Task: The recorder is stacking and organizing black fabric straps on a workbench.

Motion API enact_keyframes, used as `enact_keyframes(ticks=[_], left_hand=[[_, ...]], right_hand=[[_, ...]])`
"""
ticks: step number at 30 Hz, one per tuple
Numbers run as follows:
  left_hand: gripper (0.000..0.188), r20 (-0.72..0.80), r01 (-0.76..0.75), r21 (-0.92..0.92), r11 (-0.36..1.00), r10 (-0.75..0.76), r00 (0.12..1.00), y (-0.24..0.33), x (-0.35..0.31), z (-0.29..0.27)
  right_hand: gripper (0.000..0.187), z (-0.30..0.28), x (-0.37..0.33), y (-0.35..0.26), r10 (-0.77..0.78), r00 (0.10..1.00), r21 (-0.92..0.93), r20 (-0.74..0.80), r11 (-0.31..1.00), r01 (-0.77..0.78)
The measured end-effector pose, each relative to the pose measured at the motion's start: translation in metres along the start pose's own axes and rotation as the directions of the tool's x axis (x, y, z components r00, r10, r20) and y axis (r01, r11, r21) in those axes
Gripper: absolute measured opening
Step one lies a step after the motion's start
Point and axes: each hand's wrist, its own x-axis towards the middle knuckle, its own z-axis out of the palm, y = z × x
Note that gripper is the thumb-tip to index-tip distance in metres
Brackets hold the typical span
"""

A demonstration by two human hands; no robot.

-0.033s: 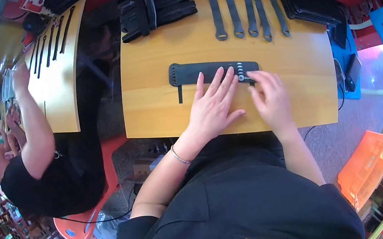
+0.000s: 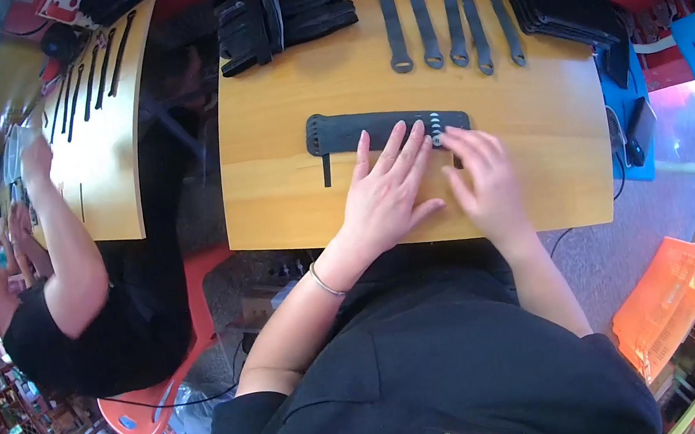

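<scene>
One black band (image 2: 352,132) lies flat mid-table under the left hand (image 2: 387,188), its fingers outstretched and slightly parted, while the right hand (image 2: 487,177), thumb and fingertips apart, is at the band's right end. Beyond lie five grey straps (image 2: 452,14) between one black bundle (image 2: 309,5) and one black stack (image 2: 563,1); one orange basket (image 2: 666,303), contents unclear, stands past the table (image 2: 302,215), whose bare wood separates band from front edge.

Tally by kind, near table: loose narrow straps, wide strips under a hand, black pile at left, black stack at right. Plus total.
Narrow grey straps: 5
Wide dark strip under the left hand: 1
Black pile: 1
Black stack: 1
Total: 8
</scene>
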Motion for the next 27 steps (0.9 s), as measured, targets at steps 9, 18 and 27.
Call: enact_keyframes(ticks=[9, 18, 27], left_hand=[[0.075, -0.052, -0.01, -0.004, 1.0, 0.01, 0.999, -0.003, -0.001, -0.002], [0.088, -0.065, 0.254, 0.112, 0.961, -0.248, 0.967, -0.036, -0.03, -0.019], [0.093, -0.02, 0.253, 0.176, 0.951, -0.254, 0.967, -0.041, -0.033, -0.017]], right_hand=[[0.064, 0.004, -0.013, -0.012, 0.053, 0.965, -0.165, 0.259, 0.986, -0.01], [0.069, 0.004, -0.015, -0.014, 0.062, 0.96, -0.21, 0.272, 0.978, -0.004], [0.067, 0.001, -0.013, -0.015, 0.069, 0.962, -0.202, 0.264, 0.979, -0.015]])
